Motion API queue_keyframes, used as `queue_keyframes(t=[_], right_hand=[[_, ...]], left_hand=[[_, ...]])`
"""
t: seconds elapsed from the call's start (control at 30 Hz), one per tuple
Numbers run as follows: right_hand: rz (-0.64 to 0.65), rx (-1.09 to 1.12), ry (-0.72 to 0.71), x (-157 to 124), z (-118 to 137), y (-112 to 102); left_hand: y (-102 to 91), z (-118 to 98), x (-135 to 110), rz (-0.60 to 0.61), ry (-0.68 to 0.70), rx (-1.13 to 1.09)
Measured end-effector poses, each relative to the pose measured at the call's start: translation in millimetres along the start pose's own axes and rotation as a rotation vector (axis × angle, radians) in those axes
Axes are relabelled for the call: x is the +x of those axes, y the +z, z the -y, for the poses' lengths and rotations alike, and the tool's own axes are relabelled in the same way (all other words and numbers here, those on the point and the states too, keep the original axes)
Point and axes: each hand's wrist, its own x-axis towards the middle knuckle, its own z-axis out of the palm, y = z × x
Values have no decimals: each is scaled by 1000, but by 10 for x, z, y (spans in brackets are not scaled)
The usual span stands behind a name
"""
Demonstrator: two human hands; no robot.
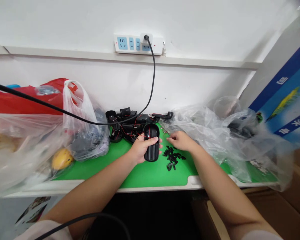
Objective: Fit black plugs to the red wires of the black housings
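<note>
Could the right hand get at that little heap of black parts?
Probably yes: the right hand is close by the heap of black parts on the green tabletop, and nothing seems to stand between them.

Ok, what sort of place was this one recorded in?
Probably a small assembly workbench. On the green tabletop lie black plastic shells with thin red wires and a scatter of small black pieces, and a power strip is mounted on the wall above.
</note>
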Motion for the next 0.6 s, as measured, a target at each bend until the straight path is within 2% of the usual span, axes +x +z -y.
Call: queue_keyframes(t=[0.17, 0.37, 0.5, 0.6], right_hand=[[97, 45, 29, -28, 30, 13], [154, -49, 100, -26, 68, 63], [152, -107, 68, -35, 88, 86], [102, -138, 33, -41, 87, 106]], left_hand=[[10, -1, -8, -9, 20, 5], [18, -13, 0, -43, 2, -14], [6, -21, 1, -61, -37, -32], [-8, -24, -2, -78, -63, -34]])
